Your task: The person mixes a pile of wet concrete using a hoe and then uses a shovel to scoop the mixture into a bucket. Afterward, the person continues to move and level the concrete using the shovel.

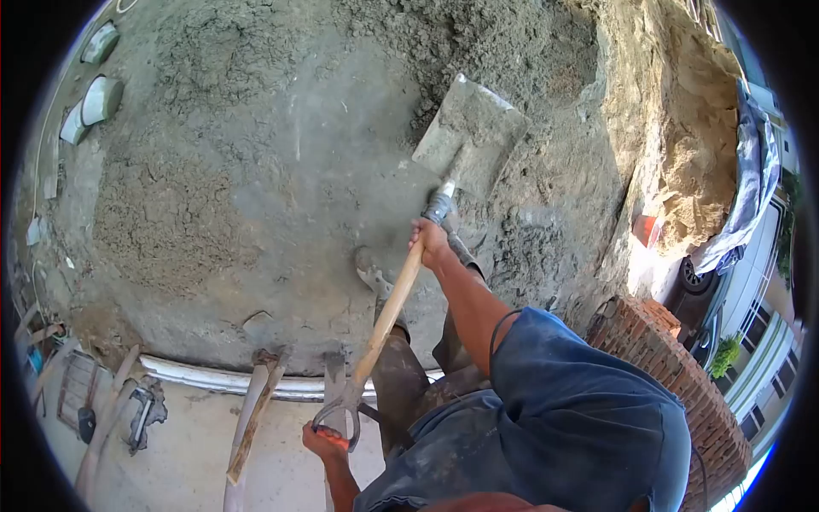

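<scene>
A wooden-shafted shovel with a flat grey metal blade point(469, 136) lies across wet grey mortar point(328, 162).
The right hand point(432, 242) has its grip clenched round the shovel's pale shaft point(396, 300) near the blade; the left hand point(326, 443) grasps its looped end handle point(352, 408). Right of the shovel stand stacked red bricks point(674, 375).

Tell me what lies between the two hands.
The head view shows the wooden shovel shaft running from the right hand down to the forked handle, where the left hand is.
</scene>
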### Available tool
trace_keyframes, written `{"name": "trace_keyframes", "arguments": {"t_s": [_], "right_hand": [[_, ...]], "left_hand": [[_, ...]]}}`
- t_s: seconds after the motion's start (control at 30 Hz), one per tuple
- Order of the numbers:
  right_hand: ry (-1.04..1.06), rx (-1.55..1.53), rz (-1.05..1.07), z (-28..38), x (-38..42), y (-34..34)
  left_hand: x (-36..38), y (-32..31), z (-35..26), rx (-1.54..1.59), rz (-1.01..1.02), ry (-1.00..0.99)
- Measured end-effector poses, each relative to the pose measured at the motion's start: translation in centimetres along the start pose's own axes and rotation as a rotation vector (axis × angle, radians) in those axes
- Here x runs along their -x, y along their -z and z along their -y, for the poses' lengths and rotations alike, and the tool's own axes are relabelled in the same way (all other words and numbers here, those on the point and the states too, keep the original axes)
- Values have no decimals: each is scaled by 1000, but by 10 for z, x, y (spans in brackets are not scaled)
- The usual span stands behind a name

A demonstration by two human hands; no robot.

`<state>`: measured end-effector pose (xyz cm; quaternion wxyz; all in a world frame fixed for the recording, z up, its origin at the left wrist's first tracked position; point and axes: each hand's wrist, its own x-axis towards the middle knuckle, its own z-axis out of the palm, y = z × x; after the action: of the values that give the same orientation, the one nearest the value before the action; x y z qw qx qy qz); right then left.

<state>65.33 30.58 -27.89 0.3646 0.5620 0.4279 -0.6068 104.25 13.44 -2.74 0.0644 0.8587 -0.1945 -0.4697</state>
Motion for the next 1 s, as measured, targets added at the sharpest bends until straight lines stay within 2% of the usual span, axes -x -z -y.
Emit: {"name": "trace_keyframes", "arguments": {"t_s": [0.03, 0.1, 0.13, 0.17, 0.23, 0.3, 0.33, 0.37, 0.4, 0.43, 0.47, 0.5, 0.57, 0.73, 0.8, 0.87, 0.9, 1.0], "right_hand": [[-107, 43, 32, -41, -4, 3], [-326, 63, 65, -131, -22, 18], [-443, 81, 100, -165, -22, 23], [-511, 52, 130, -197, -18, 28], [-595, 17, 151, -218, -26, 32], [-617, 50, 180, -203, -34, 30], [-523, 94, 151, -173, -55, 31], [-467, 80, 217, -129, -87, 36], [-524, 57, 237, -76, -124, 39], [-448, 100, 145, -25, -148, 34], [-371, 70, 105, 0, -173, 37], [-275, 50, 71, 16, -173, 35], [-248, 86, 37, 16, -159, 47], [-22, 171, -98, 27, -111, 75], [91, 230, -173, 53, -75, 69], [234, 331, -197, 86, -50, 67], [255, 316, -204, 106, -42, 65], [694, 547, -207, 169, 6, 39]], "left_hand": [[8, 35, 5, 37, -85, 42], [36, 86, 23, 61, -357, -22], [42, 110, 33, -29, -398, -155], [59, 117, 36, -42, -577, -190], [68, 140, 34, -103, -706, -84], [60, 96, 52, -38, -758, -344], [34, 91, 62, -51, -548, -359], [32, 24, 62, -17, -436, -194], [11, -19, 76, -12, -354, -183], [5, -72, 91, -75, -293, -294], [-17, -90, 103, -18, -258, -319], [-28, -96, 113, 75, -145, -348], [-30, -81, 124, 111, -154, -297], [-23, -64, 149, -42, -101, -172], [-30, -67, 152, -73, -35, -122], [-41, -81, 144, 38, 95, 201], [-45, -94, 135, 29, 120, 200], [-25, -165, 76, -232, 416, 465]]}}
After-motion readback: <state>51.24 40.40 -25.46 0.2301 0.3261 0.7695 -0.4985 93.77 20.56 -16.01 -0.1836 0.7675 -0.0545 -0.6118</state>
